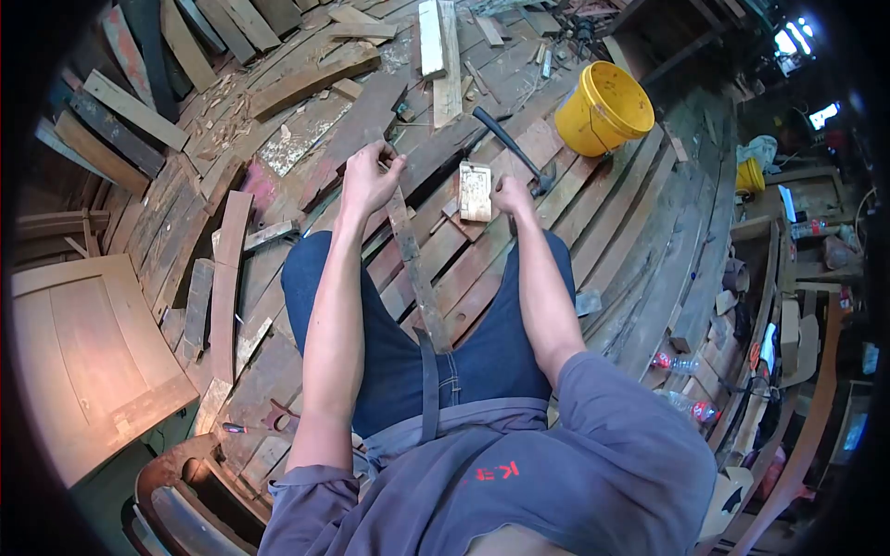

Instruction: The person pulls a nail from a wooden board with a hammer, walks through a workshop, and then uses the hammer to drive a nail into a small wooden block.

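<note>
My left hand (371,178) is raised in front of my left knee, its fingers curled with thumb and forefinger close together; whatever is in them is too small to make out. Closed as well, my right hand (513,197) is by my right knee, and what it grips, if anything, is hidden. Just left of it is a pale rectangular wooden block (475,191). A hammer (510,144) with a dark handle lies beyond that hand, its head near the knuckles. Between my legs a narrow worn wooden strip (414,259) runs toward me.
A yellow bucket (593,120) stands at the front right. Planks (311,82) and wood scraps cover the slatted floor ahead. A wooden panel (93,357) leans at left, with a screwdriver (235,428) near it. Plastic bottles (675,362) lie at right beside stacked wood.
</note>
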Action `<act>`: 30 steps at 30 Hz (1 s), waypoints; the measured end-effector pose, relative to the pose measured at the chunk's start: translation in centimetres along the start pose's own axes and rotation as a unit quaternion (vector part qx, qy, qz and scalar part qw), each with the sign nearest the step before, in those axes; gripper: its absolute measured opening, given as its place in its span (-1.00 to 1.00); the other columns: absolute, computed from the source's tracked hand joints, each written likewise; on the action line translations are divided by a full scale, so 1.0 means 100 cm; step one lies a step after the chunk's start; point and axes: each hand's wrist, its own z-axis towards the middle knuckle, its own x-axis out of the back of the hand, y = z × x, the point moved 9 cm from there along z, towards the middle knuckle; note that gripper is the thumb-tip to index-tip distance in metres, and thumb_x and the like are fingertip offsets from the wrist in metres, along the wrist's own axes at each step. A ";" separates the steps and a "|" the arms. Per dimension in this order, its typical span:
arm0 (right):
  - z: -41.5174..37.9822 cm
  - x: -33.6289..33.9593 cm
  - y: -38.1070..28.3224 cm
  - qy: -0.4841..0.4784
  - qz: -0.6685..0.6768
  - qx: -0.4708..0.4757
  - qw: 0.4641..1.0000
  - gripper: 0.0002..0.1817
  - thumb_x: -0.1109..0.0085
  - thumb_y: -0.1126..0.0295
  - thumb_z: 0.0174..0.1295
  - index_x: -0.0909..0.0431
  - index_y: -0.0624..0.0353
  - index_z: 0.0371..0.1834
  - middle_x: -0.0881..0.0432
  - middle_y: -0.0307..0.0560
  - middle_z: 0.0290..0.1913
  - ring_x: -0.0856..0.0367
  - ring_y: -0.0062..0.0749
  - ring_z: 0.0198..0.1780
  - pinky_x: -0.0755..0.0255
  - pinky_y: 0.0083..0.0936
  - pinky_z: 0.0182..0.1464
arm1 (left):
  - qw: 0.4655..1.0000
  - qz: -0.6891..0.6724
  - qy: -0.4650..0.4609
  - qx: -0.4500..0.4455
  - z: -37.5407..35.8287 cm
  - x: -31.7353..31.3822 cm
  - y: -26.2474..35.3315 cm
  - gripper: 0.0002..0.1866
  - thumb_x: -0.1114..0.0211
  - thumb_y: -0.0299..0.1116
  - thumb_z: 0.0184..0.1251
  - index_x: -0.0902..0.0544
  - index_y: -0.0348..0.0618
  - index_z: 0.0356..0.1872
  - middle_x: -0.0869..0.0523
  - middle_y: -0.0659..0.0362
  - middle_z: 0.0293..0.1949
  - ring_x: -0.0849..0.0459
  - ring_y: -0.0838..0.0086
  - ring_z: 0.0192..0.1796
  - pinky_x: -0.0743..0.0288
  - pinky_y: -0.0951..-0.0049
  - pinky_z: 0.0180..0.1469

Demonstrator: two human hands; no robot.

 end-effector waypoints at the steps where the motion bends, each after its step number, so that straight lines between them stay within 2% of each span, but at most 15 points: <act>1: 0.002 -0.004 0.005 -0.022 0.008 -0.017 1.000 -0.64 -0.25 0.21 -0.04 -0.65 0.24 -0.23 -0.70 0.22 -0.22 -0.68 0.00 -0.08 -0.54 -0.24 -0.03 | 1.000 0.003 -0.006 0.002 0.000 -0.001 0.002 -0.72 -0.33 -0.21 0.20 -0.64 -0.29 -0.35 -0.70 0.01 -0.43 -0.68 0.28 -0.36 -0.51 0.33 -0.25; 4: -0.001 -0.014 0.003 -0.065 0.001 -0.028 0.997 -0.53 -0.26 0.18 -0.06 -0.65 0.26 -0.11 -0.69 0.25 -0.17 -0.69 -0.03 -0.05 -0.53 -0.26 0.01 | 1.000 -0.001 -0.001 -0.020 0.004 -0.007 -0.002 -0.71 -0.33 -0.20 0.20 -0.64 -0.28 -0.36 -0.70 0.00 -0.44 -0.68 0.27 -0.36 -0.51 0.33 -0.25; 5: 0.003 -0.031 0.000 -0.088 0.020 -0.010 0.996 -0.47 -0.26 0.17 -0.06 -0.63 0.26 -0.03 -0.67 0.26 -0.09 -0.67 -0.07 0.00 -0.52 -0.29 0.06 | 1.000 -0.008 -0.017 0.008 0.004 -0.008 0.000 -0.72 -0.35 -0.23 0.15 -0.62 -0.30 -0.39 -0.70 -0.03 -0.41 -0.69 0.19 -0.30 -0.53 0.28 -0.19; 8: 0.003 -0.073 -0.009 -0.124 -0.077 -0.016 0.989 -0.25 -0.26 0.11 -0.06 -0.42 0.17 0.28 -0.53 0.26 0.19 -0.53 0.10 0.20 -0.42 -0.25 0.24 | 1.000 0.008 -0.028 0.004 0.004 -0.012 0.003 -0.72 -0.35 -0.23 0.15 -0.62 -0.29 -0.39 -0.70 -0.03 -0.41 -0.69 0.19 -0.29 -0.53 0.27 -0.18; 9: 0.001 -0.085 -0.016 -0.147 -0.108 -0.004 0.983 -0.23 -0.23 0.11 -0.03 -0.37 0.13 0.33 -0.43 0.29 0.28 -0.44 0.15 0.27 -0.34 -0.22 0.31 | 0.999 0.016 -0.011 -0.025 0.004 -0.014 0.000 -0.71 -0.33 -0.20 0.19 -0.64 -0.29 -0.36 -0.69 0.01 -0.47 -0.66 0.31 -0.40 -0.49 0.33 -0.28; 10: -0.005 -0.097 -0.022 -0.174 -0.140 0.009 0.975 -0.21 -0.21 0.11 -0.01 -0.31 0.10 0.37 -0.32 0.31 0.36 -0.36 0.19 0.34 -0.26 -0.20 0.39 | 1.000 0.014 -0.010 -0.025 0.004 -0.013 -0.001 -0.71 -0.33 -0.20 0.19 -0.64 -0.29 -0.37 -0.68 0.02 -0.47 -0.65 0.32 -0.40 -0.49 0.34 -0.28; 11: -0.022 -0.084 -0.037 -0.188 -0.167 0.013 0.968 -0.29 -0.22 0.10 0.02 -0.42 0.12 0.29 -0.44 0.24 0.29 -0.42 0.08 0.32 -0.25 -0.17 0.38 | 1.000 0.012 -0.010 -0.022 0.003 -0.012 -0.002 -0.71 -0.33 -0.20 0.19 -0.64 -0.29 -0.37 -0.68 0.02 -0.48 -0.65 0.33 -0.41 -0.49 0.35 -0.29; 14: -0.028 -0.116 -0.042 -0.313 -0.110 0.042 0.942 -0.38 -0.24 0.11 0.03 -0.53 0.16 0.18 -0.54 0.16 0.21 -0.46 -0.01 0.30 -0.18 -0.12 0.41 | 1.000 -0.004 0.002 -0.016 -0.001 -0.002 -0.004 -0.72 -0.33 -0.22 0.20 -0.64 -0.28 -0.36 -0.68 0.04 -0.49 -0.63 0.35 -0.43 -0.48 0.37 -0.30; 15: -0.028 -0.119 -0.045 -0.312 -0.118 0.054 0.941 -0.45 -0.25 0.14 0.03 -0.60 0.20 0.09 -0.60 0.11 0.16 -0.51 -0.07 0.25 -0.19 -0.06 0.39 | 1.000 -0.011 0.009 -0.015 -0.002 0.002 -0.004 -0.73 -0.33 -0.22 0.20 -0.64 -0.28 -0.36 -0.68 0.04 -0.50 -0.63 0.36 -0.44 -0.48 0.37 -0.31; 18: -0.028 -0.117 -0.056 -0.292 -0.152 0.070 0.942 -0.44 -0.24 0.15 0.03 -0.59 0.27 0.08 -0.58 0.14 0.17 -0.54 -0.06 0.22 -0.27 -0.04 0.33 | 1.000 0.007 0.013 -0.016 -0.004 0.009 -0.006 -0.74 -0.32 -0.23 0.20 -0.65 -0.28 -0.35 -0.68 0.05 -0.50 -0.63 0.37 -0.44 -0.48 0.37 -0.31; 19: -0.025 -0.115 -0.061 -0.255 -0.152 0.081 0.952 -0.44 -0.24 0.18 0.03 -0.58 0.31 0.07 -0.58 0.20 0.16 -0.56 0.00 0.19 -0.31 0.01 0.28 | 1.000 0.011 0.020 -0.019 -0.005 0.012 -0.004 -0.74 -0.32 -0.24 0.20 -0.65 -0.28 -0.35 -0.68 0.05 -0.50 -0.63 0.37 -0.45 -0.49 0.37 -0.31; 22: -0.016 -0.132 -0.078 -0.277 -0.179 0.125 0.936 -0.32 -0.35 0.04 0.01 -0.53 0.31 0.13 -0.60 0.23 0.11 -0.49 0.07 0.25 -0.23 0.07 0.30 | 0.999 0.010 -0.001 0.033 -0.007 0.018 -0.011 -0.73 -0.34 -0.25 0.14 -0.64 -0.30 -0.36 -0.72 -0.07 -0.35 -0.71 0.16 -0.29 -0.55 0.26 -0.18; 23: -0.014 -0.137 -0.079 -0.284 -0.148 0.122 0.939 -0.29 -0.33 0.07 0.03 -0.46 0.31 0.20 -0.59 0.26 0.11 -0.54 0.06 0.19 -0.31 -0.01 0.26 | 0.999 0.010 0.001 0.031 -0.008 0.020 -0.011 -0.73 -0.34 -0.25 0.14 -0.64 -0.30 -0.36 -0.72 -0.08 -0.35 -0.71 0.16 -0.28 -0.55 0.26 -0.18; 26: -0.014 -0.143 -0.100 -0.203 -0.128 0.180 0.954 -0.34 -0.32 0.12 0.05 -0.47 0.30 0.18 -0.59 0.27 0.10 -0.58 0.05 0.14 -0.39 -0.12 0.23 | 1.000 0.012 0.004 0.028 -0.010 0.026 -0.014 -0.74 -0.33 -0.26 0.15 -0.64 -0.30 -0.34 -0.72 -0.08 -0.35 -0.71 0.15 -0.28 -0.55 0.25 -0.17; 30: -0.034 -0.153 -0.118 -0.278 -0.147 0.176 0.933 -0.37 -0.31 0.24 0.03 -0.45 0.28 0.19 -0.60 0.25 0.09 -0.55 0.06 0.17 -0.44 -0.22 0.23 | 1.000 0.022 0.001 0.017 -0.010 0.032 -0.028 -0.75 -0.32 -0.28 0.15 -0.65 -0.31 -0.33 -0.72 -0.09 -0.34 -0.71 0.14 -0.26 -0.55 0.25 -0.16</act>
